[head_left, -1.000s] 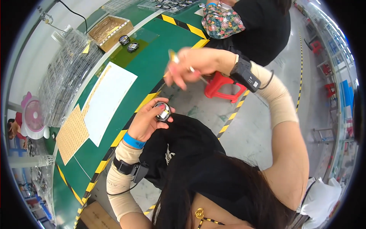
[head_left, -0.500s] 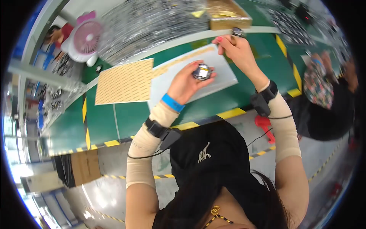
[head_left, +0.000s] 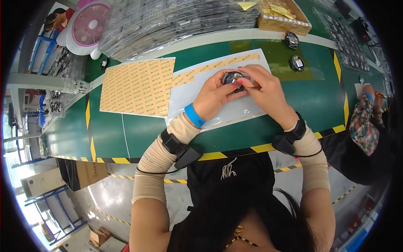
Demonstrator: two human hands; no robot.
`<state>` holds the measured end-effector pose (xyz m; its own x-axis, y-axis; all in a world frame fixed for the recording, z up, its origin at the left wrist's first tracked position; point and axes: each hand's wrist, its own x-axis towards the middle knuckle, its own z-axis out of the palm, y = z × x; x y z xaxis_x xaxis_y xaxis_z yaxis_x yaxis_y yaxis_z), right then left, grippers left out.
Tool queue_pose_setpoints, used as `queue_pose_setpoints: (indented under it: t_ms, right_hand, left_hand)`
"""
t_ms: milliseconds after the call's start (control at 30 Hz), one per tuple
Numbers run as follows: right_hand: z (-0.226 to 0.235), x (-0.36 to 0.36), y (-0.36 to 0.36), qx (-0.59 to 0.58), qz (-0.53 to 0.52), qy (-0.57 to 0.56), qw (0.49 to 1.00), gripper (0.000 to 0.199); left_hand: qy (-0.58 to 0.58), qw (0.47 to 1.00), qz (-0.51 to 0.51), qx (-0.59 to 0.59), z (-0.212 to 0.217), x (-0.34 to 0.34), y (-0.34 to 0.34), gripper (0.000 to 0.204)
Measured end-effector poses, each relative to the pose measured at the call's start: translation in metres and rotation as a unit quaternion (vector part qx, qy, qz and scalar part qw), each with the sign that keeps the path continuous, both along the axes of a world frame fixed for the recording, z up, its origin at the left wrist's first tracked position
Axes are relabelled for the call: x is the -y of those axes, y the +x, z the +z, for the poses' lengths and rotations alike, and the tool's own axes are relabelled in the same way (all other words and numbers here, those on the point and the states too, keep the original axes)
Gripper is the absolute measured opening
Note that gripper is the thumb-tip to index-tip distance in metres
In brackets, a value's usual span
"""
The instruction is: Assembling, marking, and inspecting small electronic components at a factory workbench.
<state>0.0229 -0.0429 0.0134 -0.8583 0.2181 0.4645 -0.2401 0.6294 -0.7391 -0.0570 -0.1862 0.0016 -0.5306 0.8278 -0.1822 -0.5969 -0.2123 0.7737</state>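
Note:
My left hand [head_left: 213, 93] cups a small round watch body [head_left: 230, 78], open-faced, with a dark rim and blue and silver parts inside. Thumb and fingers wrap its edge. Over it bends my right hand [head_left: 268, 90], its fingers pinched together at the watch's right side. A thin dark thing shows between those fingers, too small to name. Both hands are above a white sheet [head_left: 189, 103] with a strip of tan printed backing along its far edge. Two similar round watch bodies [head_left: 297, 63] rest on yellowish film to the right.
A tan patterned adhesive sheet [head_left: 136, 88] lies left on the green table [head_left: 235, 137]. Behind stand stacked clear plastic trays [head_left: 176, 25], a cardboard box [head_left: 283, 21] and a pink-white fan [head_left: 89, 25]. A co-worker's floral sleeve [head_left: 364, 126] is at right.
My right hand has come from the far side of the table, near another watch body, to the one in my left hand. The view has shifted, showing two watch bodies on the right.

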Motion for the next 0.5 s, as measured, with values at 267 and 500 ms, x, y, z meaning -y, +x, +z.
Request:
queue_pose_setpoints:
  t_ms: [267,500]
  right_hand:
    - [0.013,-0.012,0.011,0.201,0.101,-0.13,0.966,0.018]
    - [0.002,-0.002,0.012,0.057,0.044,0.025,0.997,0.019]
  left_hand:
    - [0.058,0.993,-0.079,-0.065,0.003,0.013,0.005,0.043]
    - [-0.005,0.983,-0.073,-0.171,0.0,0.014,0.007,0.046]
